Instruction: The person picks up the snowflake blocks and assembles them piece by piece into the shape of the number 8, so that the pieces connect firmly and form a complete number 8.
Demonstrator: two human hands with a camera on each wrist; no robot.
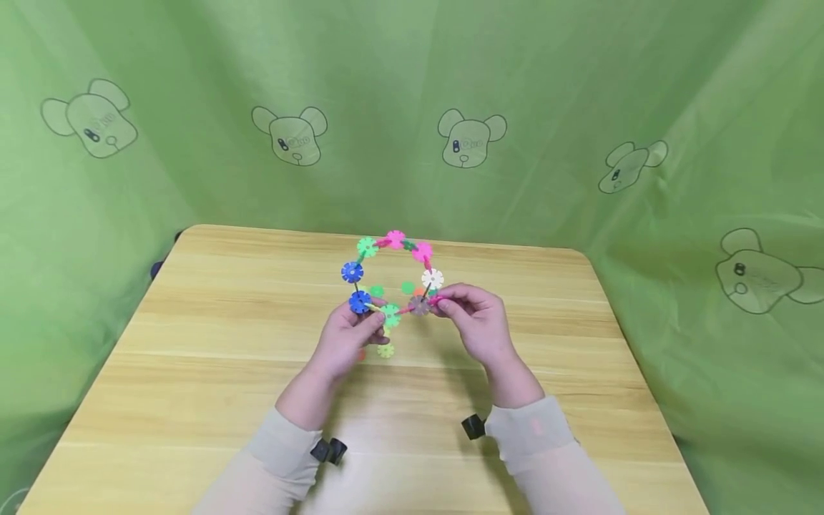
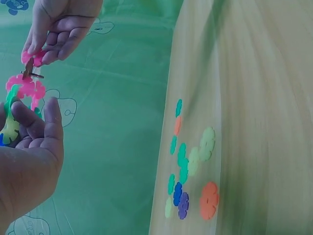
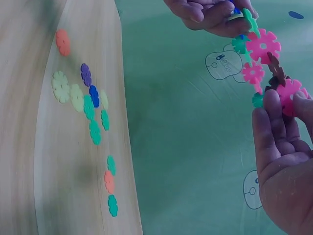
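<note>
A ring of interlocked plastic snowflake discs (image 1: 395,239), in pink, green, blue, white and other colours, is held up above the table by both hands. My left hand (image 1: 347,336) grips its lower left part, thumb beside a light green disc (image 1: 389,315) and close to a dark blue disc (image 1: 359,302). At the lower right, my right hand (image 1: 479,322) pinches a pink disc (image 3: 289,97) between thumb and fingers. That pink disc meets a brownish disc (image 3: 276,68) of the ring. In the left wrist view, the left fingers hide part of the ring.
Loose snowflake discs lie on the wooden table (image 1: 212,343) behind and below the ring, among them an orange disc (image 2: 209,200), a purple disc (image 2: 183,205) and several green ones. A green curtain (image 1: 386,64) with bear-head drawings surrounds the table's back and sides.
</note>
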